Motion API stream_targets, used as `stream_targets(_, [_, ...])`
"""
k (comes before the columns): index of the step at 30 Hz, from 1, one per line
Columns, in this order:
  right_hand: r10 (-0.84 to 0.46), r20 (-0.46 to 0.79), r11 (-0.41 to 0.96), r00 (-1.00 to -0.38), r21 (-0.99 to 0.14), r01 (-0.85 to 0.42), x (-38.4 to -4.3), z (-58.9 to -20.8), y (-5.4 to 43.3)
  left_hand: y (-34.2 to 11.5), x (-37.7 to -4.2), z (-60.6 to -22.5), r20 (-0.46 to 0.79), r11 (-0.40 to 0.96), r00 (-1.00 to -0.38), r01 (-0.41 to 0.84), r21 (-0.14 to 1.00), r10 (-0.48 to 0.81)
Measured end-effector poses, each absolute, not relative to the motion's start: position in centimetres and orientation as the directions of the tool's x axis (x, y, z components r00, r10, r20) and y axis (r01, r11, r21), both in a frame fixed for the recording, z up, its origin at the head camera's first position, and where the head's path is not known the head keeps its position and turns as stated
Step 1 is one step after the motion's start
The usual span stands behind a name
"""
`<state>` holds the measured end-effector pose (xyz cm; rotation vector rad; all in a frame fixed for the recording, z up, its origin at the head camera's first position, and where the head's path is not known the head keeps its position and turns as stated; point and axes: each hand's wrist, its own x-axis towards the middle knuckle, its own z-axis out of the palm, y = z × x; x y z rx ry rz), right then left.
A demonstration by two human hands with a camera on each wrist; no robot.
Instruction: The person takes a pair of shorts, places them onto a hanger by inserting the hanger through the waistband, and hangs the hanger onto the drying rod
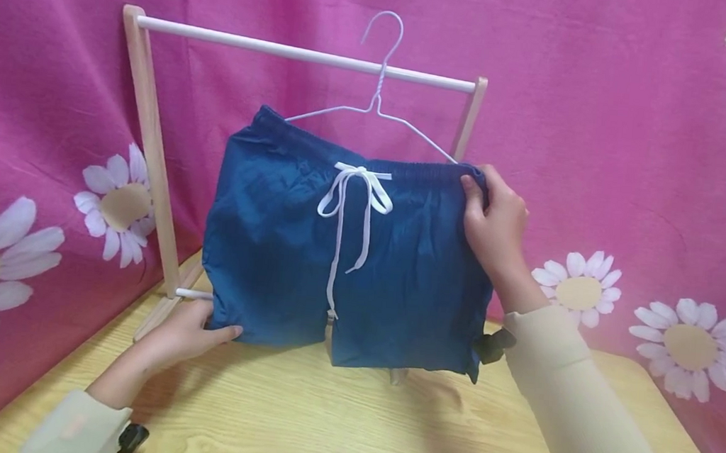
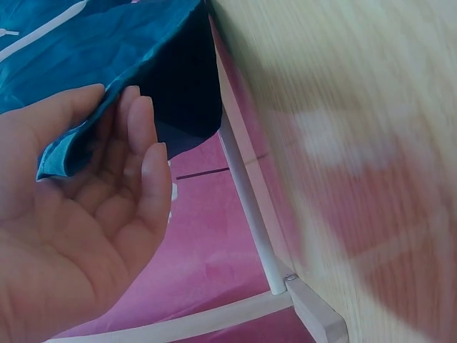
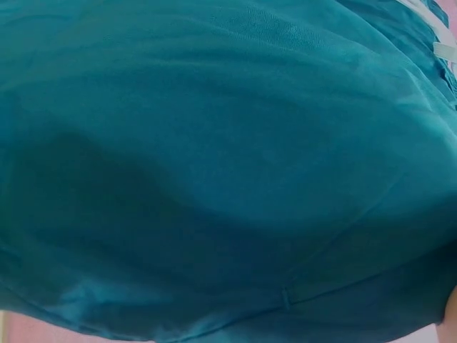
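Note:
A pair of dark blue shorts is held up facing me, with a white drawstring tied in a bow at the waist. A white wire hanger rises from the waistband, its lower part hidden by the cloth. My right hand grips the waistband's right corner, thumb in front. Down at the left leg opening, my left hand holds the hem; the left wrist view has the thumb outside and the fingers curled behind the cloth. Blue fabric fills most of the right wrist view.
Behind the shorts stands a small garment rack with a white top rail and wooden posts. The hanger's hook shows above the rail, its neck overlapping it. The wood-grain table lies below, and a pink flowered cloth hangs behind.

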<state>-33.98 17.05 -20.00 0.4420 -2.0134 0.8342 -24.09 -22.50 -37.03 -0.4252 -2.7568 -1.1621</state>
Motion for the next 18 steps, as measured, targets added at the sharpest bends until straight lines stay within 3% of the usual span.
stream_targets(18, [-0.009, 0.835, 0.717, -0.550, -0.378, -0.585, -34.12, -20.40, 16.53, -22.34, -24.55, -37.28, 0.174, 0.662, -0.963, 0.268, 0.700, 0.206])
